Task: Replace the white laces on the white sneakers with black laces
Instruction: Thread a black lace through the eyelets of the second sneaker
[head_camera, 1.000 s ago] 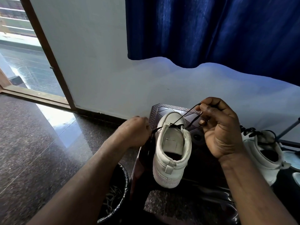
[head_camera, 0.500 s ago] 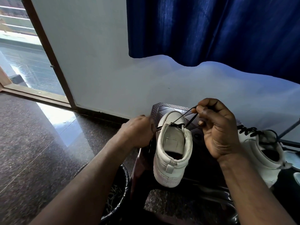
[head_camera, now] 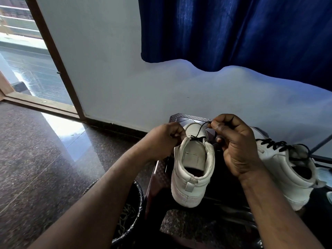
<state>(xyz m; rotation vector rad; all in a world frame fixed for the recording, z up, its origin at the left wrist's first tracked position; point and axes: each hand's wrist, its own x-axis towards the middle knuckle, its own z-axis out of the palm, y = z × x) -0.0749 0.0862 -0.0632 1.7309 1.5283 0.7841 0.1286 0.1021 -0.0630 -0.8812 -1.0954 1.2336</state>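
Low in the middle of the frame, a white sneaker (head_camera: 193, 169) stands on a dark tabletop (head_camera: 177, 119), with its heel nearest the camera. One black lace (head_camera: 201, 131) runs across its front holes and goes up to the right hand (head_camera: 235, 144). That hand's grip pinches the lace end between thumb and finger. Just left of the shoe, the left hand (head_camera: 167, 139) is curled tight against the sneaker's edge, where the lace goes in. I cannot tell if its grip has the lace. At the lower right, a second white sneaker (head_camera: 287, 169) has black laces (head_camera: 273, 143) in it. A bin (head_camera: 133, 209) with a black bag sits at the bottom, left of the tabletop
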